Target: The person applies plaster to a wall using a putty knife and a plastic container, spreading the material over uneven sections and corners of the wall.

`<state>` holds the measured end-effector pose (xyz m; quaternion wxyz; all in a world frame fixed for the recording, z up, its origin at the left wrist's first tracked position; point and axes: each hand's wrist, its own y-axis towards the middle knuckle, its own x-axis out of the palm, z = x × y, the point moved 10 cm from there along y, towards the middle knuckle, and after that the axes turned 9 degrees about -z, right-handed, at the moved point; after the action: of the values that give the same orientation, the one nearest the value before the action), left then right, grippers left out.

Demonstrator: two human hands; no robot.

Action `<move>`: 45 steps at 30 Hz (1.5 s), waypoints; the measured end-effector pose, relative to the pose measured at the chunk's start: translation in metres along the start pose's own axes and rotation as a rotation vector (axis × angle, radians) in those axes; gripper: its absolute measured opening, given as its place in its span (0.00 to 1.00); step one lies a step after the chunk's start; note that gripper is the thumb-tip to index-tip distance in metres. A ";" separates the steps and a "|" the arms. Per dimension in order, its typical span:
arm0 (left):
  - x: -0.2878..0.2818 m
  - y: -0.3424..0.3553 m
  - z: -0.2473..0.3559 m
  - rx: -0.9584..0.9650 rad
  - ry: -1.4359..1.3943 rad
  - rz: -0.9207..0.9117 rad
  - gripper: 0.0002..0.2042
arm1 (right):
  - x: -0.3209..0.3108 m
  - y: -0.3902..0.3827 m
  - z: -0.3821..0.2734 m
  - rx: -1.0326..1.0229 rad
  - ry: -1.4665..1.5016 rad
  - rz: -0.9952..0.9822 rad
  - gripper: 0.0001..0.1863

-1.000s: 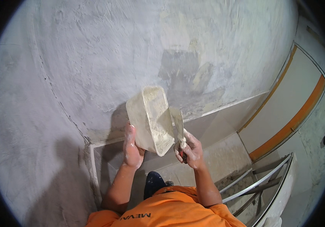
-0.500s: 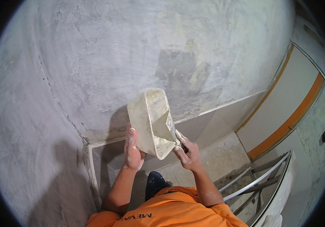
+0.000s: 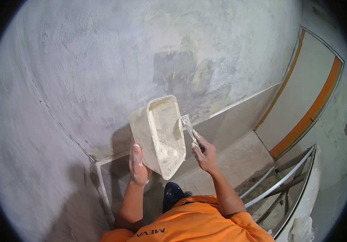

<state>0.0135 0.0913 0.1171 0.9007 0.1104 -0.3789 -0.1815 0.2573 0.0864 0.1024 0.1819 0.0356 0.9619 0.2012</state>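
Left hand, left of tub: most fingers lay hidden behind its wall. Right of tub, scraper handle sat mostly covered by right hand. Below tub, frame's lower edge cut off orange shirt.

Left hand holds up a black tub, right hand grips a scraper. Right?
Colour's wrong: the head view shows the tub is off-white, not black. Left hand holding it up and right hand gripping the scraper are correct.
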 end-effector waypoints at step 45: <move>-0.032 0.008 0.028 0.176 0.483 0.146 0.30 | -0.077 0.079 0.038 0.068 -0.384 0.471 0.15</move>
<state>-0.0253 0.1104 0.1188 0.9626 0.2008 -0.1745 -0.0506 0.3419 0.1618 0.1275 0.3073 0.3009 0.8815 0.1949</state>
